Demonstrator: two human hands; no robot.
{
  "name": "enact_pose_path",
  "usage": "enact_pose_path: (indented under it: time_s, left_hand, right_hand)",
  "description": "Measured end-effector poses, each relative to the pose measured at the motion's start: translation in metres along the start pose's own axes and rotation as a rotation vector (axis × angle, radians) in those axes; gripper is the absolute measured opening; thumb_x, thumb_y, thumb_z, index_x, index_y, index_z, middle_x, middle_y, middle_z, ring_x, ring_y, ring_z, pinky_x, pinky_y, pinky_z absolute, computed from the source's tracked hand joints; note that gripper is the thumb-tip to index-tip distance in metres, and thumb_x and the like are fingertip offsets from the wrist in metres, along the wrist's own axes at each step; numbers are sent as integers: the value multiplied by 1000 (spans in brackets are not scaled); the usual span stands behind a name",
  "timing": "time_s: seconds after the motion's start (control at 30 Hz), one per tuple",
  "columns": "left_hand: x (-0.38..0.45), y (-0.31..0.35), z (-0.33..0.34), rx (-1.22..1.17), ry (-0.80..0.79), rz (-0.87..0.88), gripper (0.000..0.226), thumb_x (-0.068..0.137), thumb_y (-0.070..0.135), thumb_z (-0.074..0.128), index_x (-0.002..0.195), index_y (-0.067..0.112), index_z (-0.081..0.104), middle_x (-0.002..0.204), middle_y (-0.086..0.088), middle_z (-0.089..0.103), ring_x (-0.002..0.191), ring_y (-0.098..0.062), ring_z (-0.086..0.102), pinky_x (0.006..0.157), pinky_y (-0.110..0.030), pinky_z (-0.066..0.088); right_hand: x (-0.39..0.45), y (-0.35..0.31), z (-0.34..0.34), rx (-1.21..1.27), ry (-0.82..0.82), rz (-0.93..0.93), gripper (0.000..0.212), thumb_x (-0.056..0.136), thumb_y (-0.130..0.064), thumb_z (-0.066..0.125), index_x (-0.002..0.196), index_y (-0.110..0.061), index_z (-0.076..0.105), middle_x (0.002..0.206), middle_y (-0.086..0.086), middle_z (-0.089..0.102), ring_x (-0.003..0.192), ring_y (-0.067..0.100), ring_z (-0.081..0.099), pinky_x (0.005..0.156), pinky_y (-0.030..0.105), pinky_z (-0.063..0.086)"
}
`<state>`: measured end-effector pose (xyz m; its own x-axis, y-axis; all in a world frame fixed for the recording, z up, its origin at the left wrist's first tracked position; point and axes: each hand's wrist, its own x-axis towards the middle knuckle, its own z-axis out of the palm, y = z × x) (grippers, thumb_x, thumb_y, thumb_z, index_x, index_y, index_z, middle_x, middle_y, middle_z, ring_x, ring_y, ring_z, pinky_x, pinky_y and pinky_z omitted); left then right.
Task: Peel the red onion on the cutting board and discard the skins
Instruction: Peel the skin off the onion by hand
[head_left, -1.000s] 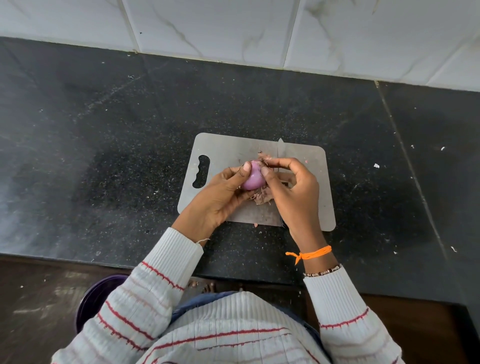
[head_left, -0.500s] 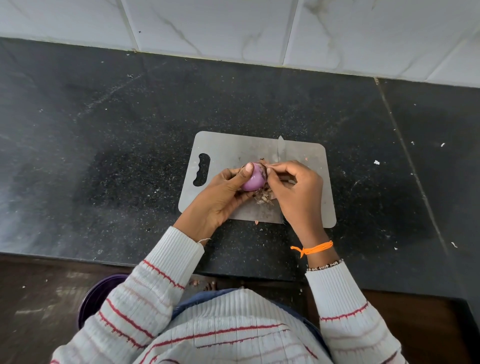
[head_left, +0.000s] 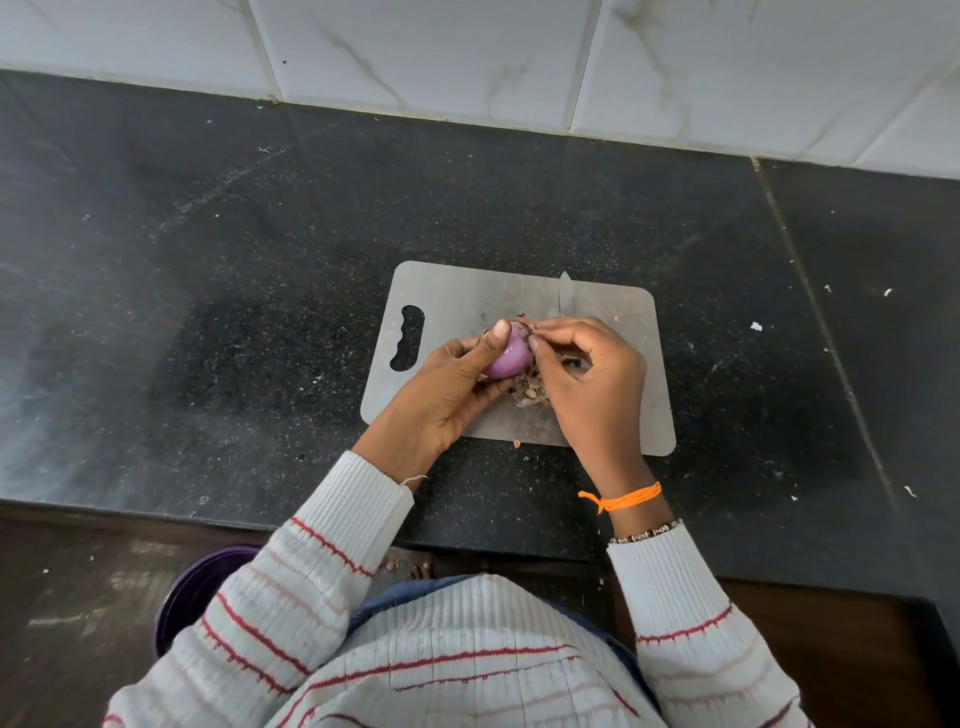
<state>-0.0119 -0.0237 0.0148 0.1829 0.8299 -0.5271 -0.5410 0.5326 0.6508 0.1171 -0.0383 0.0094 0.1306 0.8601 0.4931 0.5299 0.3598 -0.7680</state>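
Left hand (head_left: 447, 389) cups the red onion (head_left: 509, 356) over the cutting board (head_left: 467, 296); right hand (head_left: 592, 384) pinches skin at its top; loose skins (head_left: 530, 395) lie underneath.

**Dark stone desk with a grey board**

The desk (head_left: 218, 291) is black speckled stone, running back to a white marbled tile wall (head_left: 467, 52), with a seam crossing it on the right. A grey cutting board (head_left: 467, 296) with a handle slot at its left end lies flat on it near the front edge. Small white crumbs (head_left: 756, 326) and scraps of skin (head_left: 516, 443) are scattered on the stone around the board.
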Motion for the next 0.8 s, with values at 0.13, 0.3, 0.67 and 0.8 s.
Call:
enact_pose_path:
  time_s: [0.13,0.3,0.67,0.8]
  left_hand:
    - [0,-1,0,27,-7,-18,53,74,28,67,114,0,48,102,-14,59,84,-16,62,65,-18,57]
    - [-1,1,-3,33,-69,-48,21,87,17,59,101,1,59,88,-9,66,73,-10,66,66,-18,56]
    - [-5,8,-11,98,-322,-42,27,86,1,48,111,4,59,96,-6,71,86,-13,68,79,-22,56]
    - [-4,9,-12,86,-341,-28,34,87,-4,45,118,4,54,107,-8,65,90,-13,66,83,-22,54]
  right_hand:
    - [0,2,2,-86,-40,-10,4,82,-8,66,81,-5,64,84,-3,57,75,-3,51,67,6,43]
    - [0,11,3,-117,-33,36,2,85,-3,60,87,-2,61,89,8,59,79,2,50,71,6,41]
    - [3,25,-4,-224,-21,136,5,88,-3,57,90,1,59,94,14,58,77,10,48,68,1,34]
    - [3,33,-3,-218,-67,185,4,88,-3,57,88,-1,60,92,14,59,79,17,53,66,3,35]
